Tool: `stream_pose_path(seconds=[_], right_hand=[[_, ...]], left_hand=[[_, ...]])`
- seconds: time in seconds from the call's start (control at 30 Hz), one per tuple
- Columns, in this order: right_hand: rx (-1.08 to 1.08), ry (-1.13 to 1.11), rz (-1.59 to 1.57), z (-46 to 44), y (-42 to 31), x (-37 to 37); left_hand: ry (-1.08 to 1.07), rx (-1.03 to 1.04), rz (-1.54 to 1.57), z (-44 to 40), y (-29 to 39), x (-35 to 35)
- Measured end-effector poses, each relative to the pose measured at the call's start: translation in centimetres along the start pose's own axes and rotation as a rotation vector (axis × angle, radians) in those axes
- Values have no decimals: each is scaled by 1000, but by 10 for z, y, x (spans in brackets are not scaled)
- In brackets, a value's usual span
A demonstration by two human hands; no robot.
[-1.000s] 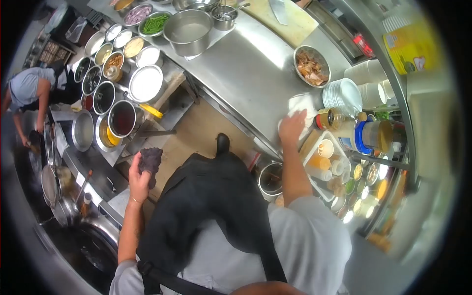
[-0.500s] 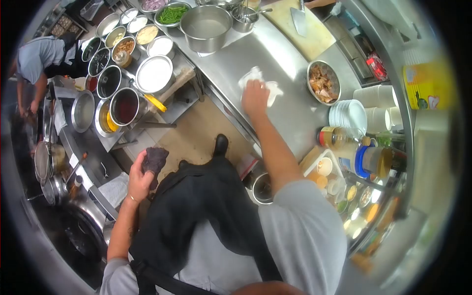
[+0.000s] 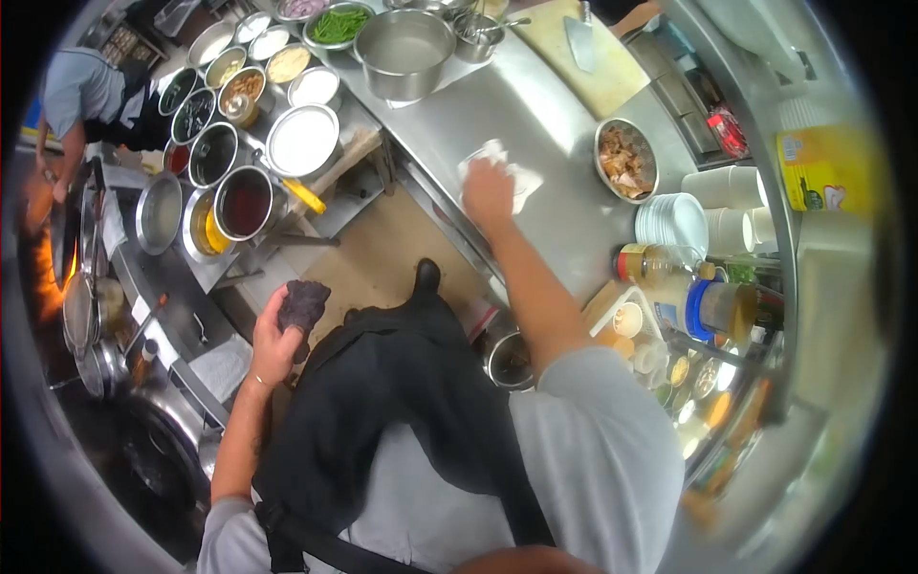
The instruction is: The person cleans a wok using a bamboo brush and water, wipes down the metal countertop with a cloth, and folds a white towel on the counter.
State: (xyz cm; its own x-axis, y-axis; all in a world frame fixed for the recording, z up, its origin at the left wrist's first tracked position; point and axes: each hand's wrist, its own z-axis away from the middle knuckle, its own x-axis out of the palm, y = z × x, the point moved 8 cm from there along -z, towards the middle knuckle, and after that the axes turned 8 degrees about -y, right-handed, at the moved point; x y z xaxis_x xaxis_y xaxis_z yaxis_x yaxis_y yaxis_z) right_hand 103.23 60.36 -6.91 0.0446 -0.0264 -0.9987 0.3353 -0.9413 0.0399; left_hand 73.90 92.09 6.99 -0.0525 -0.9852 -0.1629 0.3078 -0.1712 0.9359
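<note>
The left hand [image 3: 274, 348] is gripping a dark cloth [image 3: 305, 304] beside the black apron [image 3: 382, 383], its fingers wrapping around one side. A white cloth [image 3: 523, 183] is lying on the steel counter [image 3: 516, 100] beneath the right hand [image 3: 489, 194], whose finger spread cannot be told.

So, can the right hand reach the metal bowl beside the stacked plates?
Probably yes: beyond the white cloth under the right hand, only bare steel counter lies before the metal bowl, though the hand may need to release the cloth.

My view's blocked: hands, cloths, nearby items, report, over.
Left hand gripping dark cloth. Right hand on white cloth, steel counter beneath. Metal bowl farther right, apart.
</note>
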Motion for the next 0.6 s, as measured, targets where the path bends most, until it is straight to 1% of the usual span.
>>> stream_pose_path(seconds=[0.03,0.07,0.1,0.13,0.17,0.2,0.27,0.3,0.33,0.4,0.43,0.47,0.5,0.53,0.57,0.6], right_hand=[[25,-164,-84,5,-3,-13],[25,-162,-83,-4,7,-11],[74,-162,-66,-15,25,-6],[122,-164,-46,-23,38,-2],[207,-180,-115,-30,47,-1],[211,-178,-116,-21,35,-2],[95,-210,-74,-2,-17,-7],[33,-191,-151,8,-30,-11],[38,-194,-145,10,-17,-9],[27,-77,-122,29,23,-9],[139,72,-167,51,56,-2],[242,225,-211,84,90,0],[367,232,-236,117,121,-5],[486,219,-159,154,145,1],[647,157,-124,188,166,-1],[809,91,-88,218,177,0]], left_hand=[[-10,0,42,-2,1,3],[-17,-6,84,-2,0,5],[20,-40,41,0,-14,0],[16,-48,40,2,-12,1],[-23,-30,20,-1,-5,4],[-65,-10,-1,-3,2,7],[-70,10,-13,-7,9,8],[-67,12,-11,-11,9,10],[-74,13,-6,-13,7,12],[-60,-37,79,-11,-3,10],[-74,22,55,-11,0,9],[-67,29,63,-11,0,7],[-72,18,75,-8,-1,5],[-77,8,87,-8,-2,3],[-71,6,94,-9,-5,2],[-20,17,119,-8,-7,-1]])
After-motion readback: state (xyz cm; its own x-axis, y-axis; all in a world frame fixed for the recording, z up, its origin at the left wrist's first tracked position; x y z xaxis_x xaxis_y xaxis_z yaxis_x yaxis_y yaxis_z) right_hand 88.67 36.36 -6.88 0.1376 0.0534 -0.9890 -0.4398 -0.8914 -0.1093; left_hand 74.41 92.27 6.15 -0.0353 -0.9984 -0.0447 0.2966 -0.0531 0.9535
